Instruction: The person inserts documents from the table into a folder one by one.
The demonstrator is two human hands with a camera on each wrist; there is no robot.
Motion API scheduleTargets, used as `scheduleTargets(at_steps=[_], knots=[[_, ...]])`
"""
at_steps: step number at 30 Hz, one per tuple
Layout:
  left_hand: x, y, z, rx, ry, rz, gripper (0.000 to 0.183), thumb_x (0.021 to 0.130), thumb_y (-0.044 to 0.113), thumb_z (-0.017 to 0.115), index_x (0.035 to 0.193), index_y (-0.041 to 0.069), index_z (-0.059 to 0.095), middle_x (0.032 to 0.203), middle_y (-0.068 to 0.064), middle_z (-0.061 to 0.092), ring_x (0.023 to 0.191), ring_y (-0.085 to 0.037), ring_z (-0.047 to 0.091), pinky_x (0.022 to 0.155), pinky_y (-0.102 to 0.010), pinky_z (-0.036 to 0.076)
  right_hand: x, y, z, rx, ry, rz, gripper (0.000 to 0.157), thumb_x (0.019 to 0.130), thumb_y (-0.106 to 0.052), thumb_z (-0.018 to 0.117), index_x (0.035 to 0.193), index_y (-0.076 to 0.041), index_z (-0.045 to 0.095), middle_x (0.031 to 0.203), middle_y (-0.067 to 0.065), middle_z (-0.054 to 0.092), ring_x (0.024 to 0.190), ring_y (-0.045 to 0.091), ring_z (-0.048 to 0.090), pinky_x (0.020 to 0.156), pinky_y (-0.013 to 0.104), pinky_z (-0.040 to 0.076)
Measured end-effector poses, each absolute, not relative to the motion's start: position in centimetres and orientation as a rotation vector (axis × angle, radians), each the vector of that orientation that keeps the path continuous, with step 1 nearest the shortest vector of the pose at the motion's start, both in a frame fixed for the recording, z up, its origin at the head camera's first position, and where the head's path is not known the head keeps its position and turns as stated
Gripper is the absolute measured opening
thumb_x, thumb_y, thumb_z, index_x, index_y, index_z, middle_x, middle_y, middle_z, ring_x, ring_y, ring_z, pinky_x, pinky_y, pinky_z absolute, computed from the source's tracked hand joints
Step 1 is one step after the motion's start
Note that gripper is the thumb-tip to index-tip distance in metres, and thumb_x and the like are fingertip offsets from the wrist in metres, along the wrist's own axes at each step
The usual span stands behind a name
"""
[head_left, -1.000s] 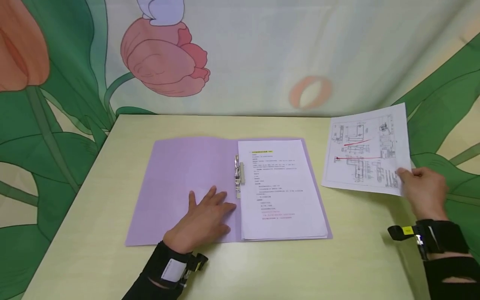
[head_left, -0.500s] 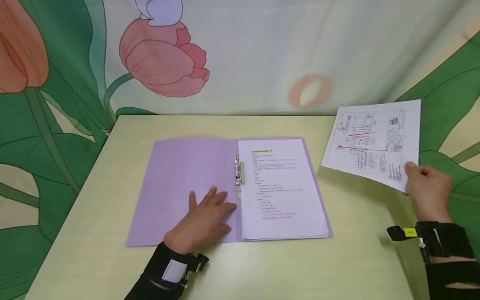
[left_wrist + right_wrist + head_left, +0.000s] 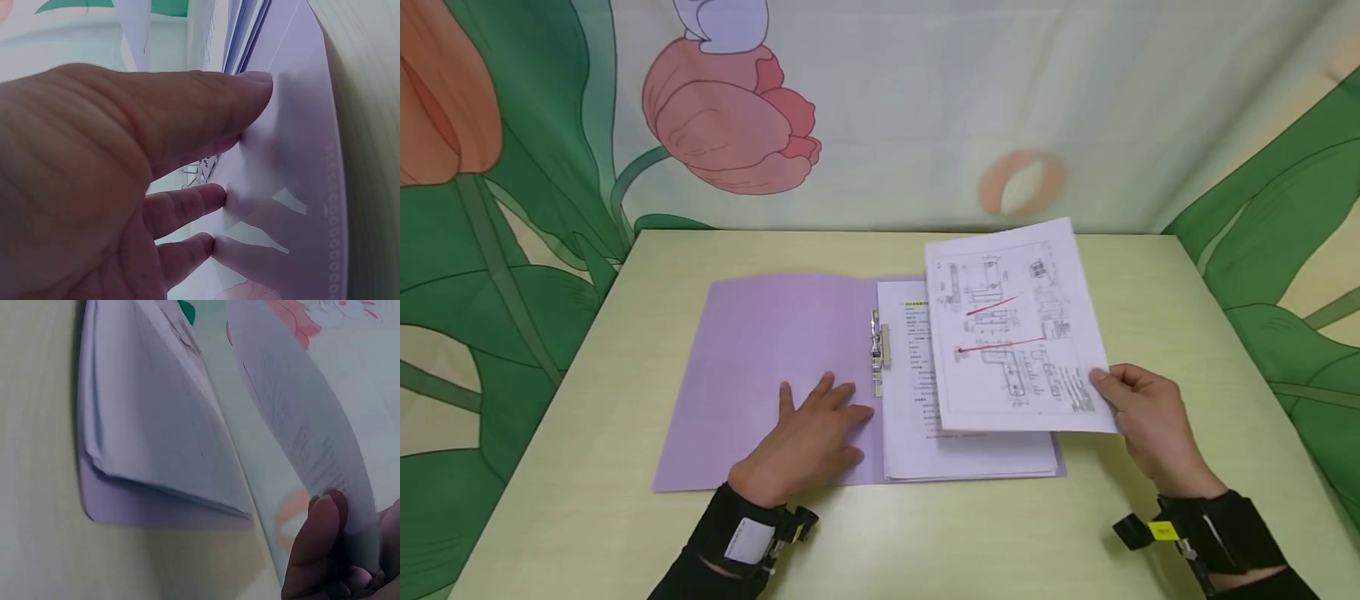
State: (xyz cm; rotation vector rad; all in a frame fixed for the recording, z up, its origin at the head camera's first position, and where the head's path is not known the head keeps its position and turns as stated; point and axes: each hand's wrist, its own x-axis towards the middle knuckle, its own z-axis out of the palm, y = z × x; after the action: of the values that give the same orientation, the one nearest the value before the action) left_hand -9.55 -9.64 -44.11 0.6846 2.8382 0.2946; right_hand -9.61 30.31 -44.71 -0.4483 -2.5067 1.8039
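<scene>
A purple folder (image 3: 752,350) lies opened flat on the table, with a metal clip (image 3: 880,354) along its spine. Printed pages (image 3: 970,457) rest on its right side. My left hand (image 3: 805,442), fingers spread, presses on the folder's left cover near the spine; the left wrist view shows its thumb and fingertips touching the purple surface. My right hand (image 3: 1157,425) pinches the lower right corner of a sheet with technical drawings (image 3: 1015,383) and red lines. That sheet is held above the pages and covers much of them. In the right wrist view the sheet (image 3: 312,419) curves away from the thumb.
The pale wooden table (image 3: 925,542) extends around the folder on all sides. Behind its back edge hangs a curtain (image 3: 910,117) printed with flowers and leaves. Each wrist wears a black strap with a small camera.
My right hand has carried the drawing sheet leftward from beside the folder to over the pages, after a small lift to the right. My left hand has stayed in place.
</scene>
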Motion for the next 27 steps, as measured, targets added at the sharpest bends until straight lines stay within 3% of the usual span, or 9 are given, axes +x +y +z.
scheduleTargets(at_steps=[6,17,27], knots=[[-9.5,-9.5,-44.0,0.689,2.834,0.289,0.049,0.084,0.034,0.071,0.131,0.026,0.060,0.151,-0.007,0.042,0.143,-0.035,0.021,0.101,-0.080,0.011,-8.4,27.4,-46.4,-0.424,-2.696,1.639,0.044,0.098,-0.034,0.056,0.106,0.009,0.061,0.085,0.013,0.067,0.067,0.015,0.063,0.052,0.028,0.052],[-9.3,-9.0,-44.0,0.672,2.857,0.259,0.048,0.085,0.036,0.071,0.131,0.027,0.061,0.150,-0.006,0.043,0.143,-0.036,0.021,0.101,-0.080,0.011,-8.0,26.0,-47.1,-0.388,-2.851,1.381,0.036,0.095,-0.034,0.059,0.098,0.001,0.067,0.080,0.012,0.069,0.065,0.020,0.061,0.050,0.030,0.047],[-7.7,-8.4,-44.3,0.615,2.860,0.289,0.048,0.085,0.037,0.070,0.131,0.027,0.060,0.150,-0.005,0.043,0.144,-0.035,0.021,0.101,-0.080,0.011,-7.7,25.8,-46.6,-0.392,-2.890,1.336,0.037,0.096,-0.035,0.059,0.100,0.002,0.066,0.081,0.014,0.065,0.065,0.021,0.057,0.048,0.030,0.046]])
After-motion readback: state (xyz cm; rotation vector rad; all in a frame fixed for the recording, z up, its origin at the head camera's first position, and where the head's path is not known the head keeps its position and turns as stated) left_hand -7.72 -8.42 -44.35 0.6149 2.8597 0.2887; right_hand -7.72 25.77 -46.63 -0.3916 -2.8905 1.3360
